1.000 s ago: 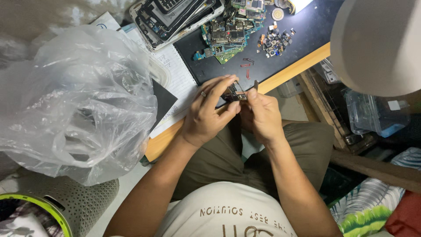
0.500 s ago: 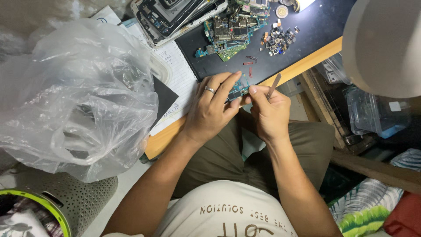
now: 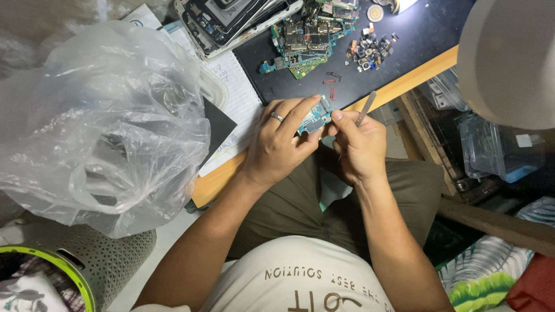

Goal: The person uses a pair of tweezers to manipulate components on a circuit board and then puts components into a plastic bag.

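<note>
Pinched in the left hand [image 3: 280,144], a small circuit board [image 3: 315,119]; the right hand [image 3: 358,144] grips tweezers [image 3: 365,108], now lifted off it. Loose boards [image 3: 303,40] lie at 12 o'clock on the counter [image 3: 404,52].

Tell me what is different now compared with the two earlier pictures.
The right hand drew slightly back from the small circuit board, and its metal tool now points up and away instead of lying against the board. The left hand kept its grip on the board. The plastic bag and desk parts stayed put.
</note>
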